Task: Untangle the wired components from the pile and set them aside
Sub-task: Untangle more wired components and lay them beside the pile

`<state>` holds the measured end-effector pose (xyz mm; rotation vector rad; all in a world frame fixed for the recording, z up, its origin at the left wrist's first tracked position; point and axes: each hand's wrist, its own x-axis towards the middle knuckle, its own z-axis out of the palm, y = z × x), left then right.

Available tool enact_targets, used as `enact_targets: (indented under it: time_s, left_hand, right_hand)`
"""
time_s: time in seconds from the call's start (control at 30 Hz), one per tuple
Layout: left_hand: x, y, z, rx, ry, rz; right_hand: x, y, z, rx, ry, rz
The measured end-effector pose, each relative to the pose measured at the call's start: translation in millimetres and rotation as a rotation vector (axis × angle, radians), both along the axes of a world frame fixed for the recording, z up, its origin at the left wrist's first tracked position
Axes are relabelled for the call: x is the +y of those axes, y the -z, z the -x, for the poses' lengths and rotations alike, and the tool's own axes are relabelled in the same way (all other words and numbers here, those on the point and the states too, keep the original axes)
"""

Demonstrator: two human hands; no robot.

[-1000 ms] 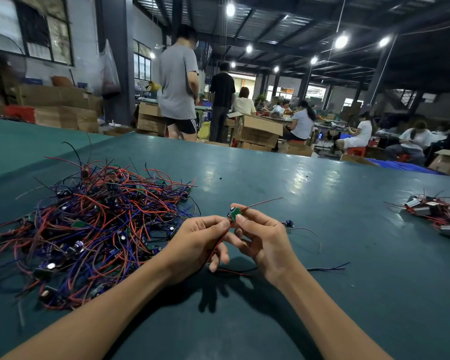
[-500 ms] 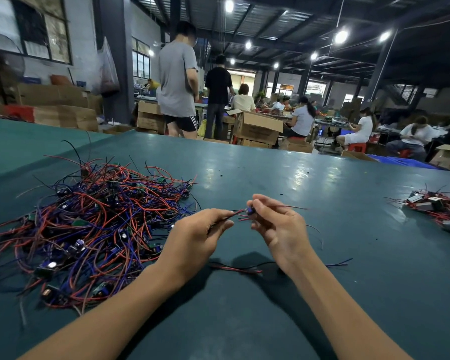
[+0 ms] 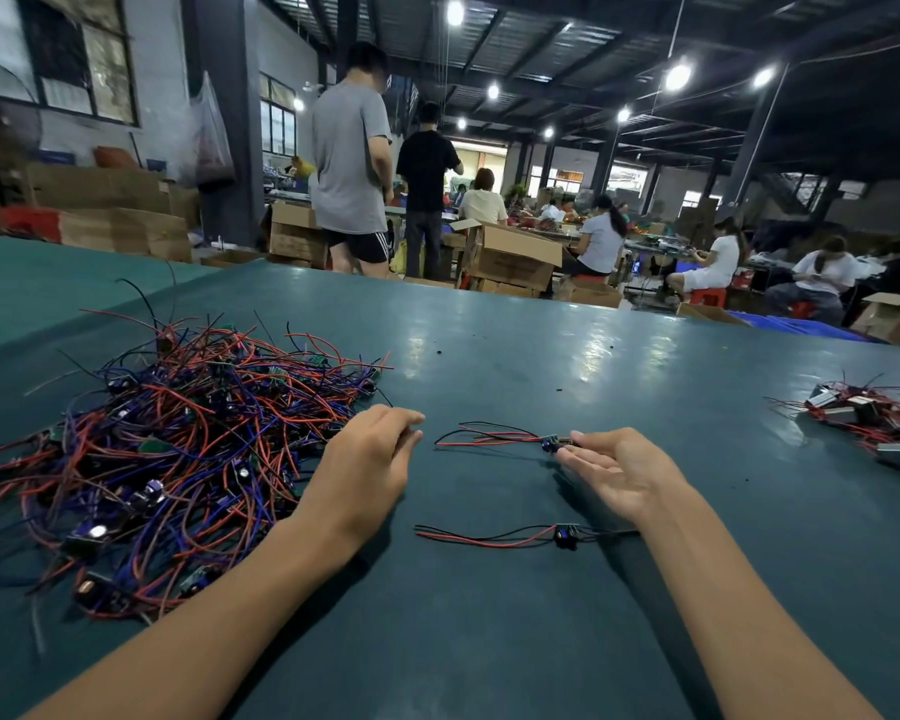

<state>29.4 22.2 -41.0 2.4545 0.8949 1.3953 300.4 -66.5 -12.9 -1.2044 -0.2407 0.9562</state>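
A big tangled pile of red, blue and black wired components (image 3: 178, 449) lies on the left of the green table (image 3: 541, 366). My left hand (image 3: 370, 454) hovers at the pile's right edge with fingers loosely curled, holding nothing. One freed component (image 3: 549, 443), with its red and black wires stretched out to the left, lies on the table between my hands. My right hand (image 3: 619, 472) is palm up with fingers relaxed, its fingertips right at that component's small board. A second freed component (image 3: 562, 535) lies nearer to me, beside my right wrist.
A smaller heap of wired parts with grey blocks (image 3: 874, 418) sits at the table's right edge. Beyond the far edge stand people (image 3: 352, 163) and cardboard boxes (image 3: 510, 257), with seated workers further back.
My hands held one component together above the table; now they have moved apart and down. The component lies on the table by my right fingertips, and my left hand has let go.
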Motion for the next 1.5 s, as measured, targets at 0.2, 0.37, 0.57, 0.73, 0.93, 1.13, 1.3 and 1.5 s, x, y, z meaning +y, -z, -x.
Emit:
enact_targets:
  time_s: [0.2,0.37,0.57,0.73,0.93,1.13,1.3,1.5]
  left_hand:
    - [5.6,-25.6,15.2,0.169,-0.309,-0.308]
    - [19.2,-40.1,44.2,0.665,-0.841,0.085]
    - [29.4,-37.8,48.4,0.662,-0.783,0.122]
    - [29.3,-37.9,44.2,0.485,-0.631,-0.097]
    - [0.6,-42.7,27.9,0.179,-0.333,-0.427]
    - [-36.6,-34.3,3.4,0.165,0.081,-0.582]
    - [-32.0,-26.5,-2.9,-0.044,0.306,-0.341]
    - [-4.1,-13.1,3.4,-0.31,0.247,0.059]
  right_hand:
    - [-5.7,-4.3,1.4,-0.225,0.156,0.028]
    - [-3.8,0.6,14.4,-0.301,0.187,-0.013]
    - [-3.1,21.2,40.7,-1.021,0.192,0.218]
    - [-5.7,21.7,58.1,-1.443,0.153,0.123]
    - [-7.0,16.4,83.6,-1.577,0.0,-0.204]
    - [-4.1,16.9,117.4,-1.333,-0.374,-0.331]
    - [-4.7,13.1,109.9,-1.125,-0.326,-0.33]
    - [-6.3,0.8,100.9,-0.279,-0.368,-0.468]
